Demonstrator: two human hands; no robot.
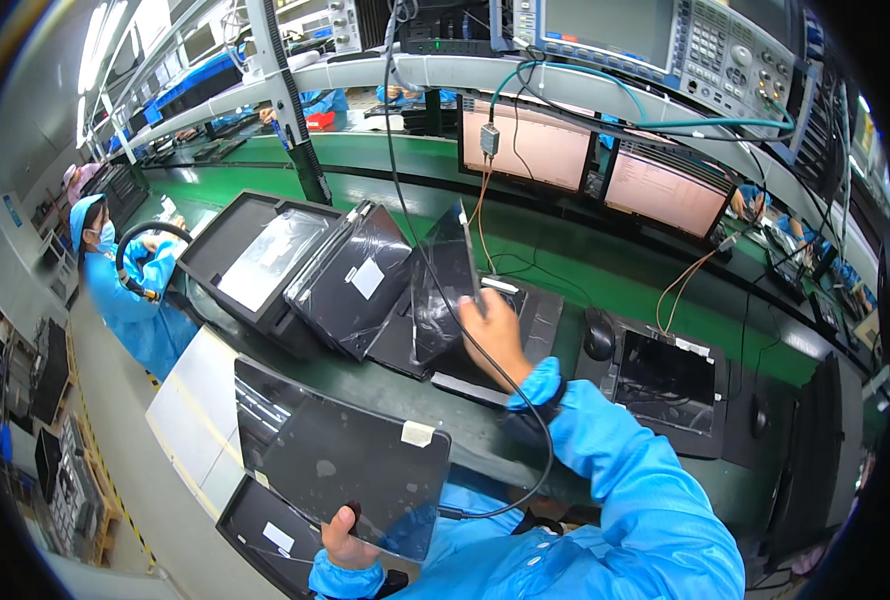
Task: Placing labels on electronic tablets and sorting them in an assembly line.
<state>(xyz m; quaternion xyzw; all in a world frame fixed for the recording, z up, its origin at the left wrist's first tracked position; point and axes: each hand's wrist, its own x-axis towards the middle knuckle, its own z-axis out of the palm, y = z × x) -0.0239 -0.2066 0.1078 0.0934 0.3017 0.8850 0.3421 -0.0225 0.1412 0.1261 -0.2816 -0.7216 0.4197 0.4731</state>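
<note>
My left hand (348, 543) is closed on the lower edge of a dark tablet (350, 460), its thumb on top. Film with a pale tape tab covers this tablet, and a black cable (510, 507) meets its right edge. Farther forward, my right hand (495, 338) grips the edge of a second film-wrapped tablet (443, 290), which stands tilted over the bench. Most of my right fingers are hidden behind it. Left of that tablet, several film-wrapped tablets (350, 270) lean together beside a black tray (227, 212).
Another tablet (665, 378) lies on a dark mat at right, with a mouse (598, 334) beside it. Two monitors (530, 140) stand behind, under a shelf with a test instrument (615, 35). A person in blue (140, 300) works at left. Below my left hand sits a black tray (240, 540).
</note>
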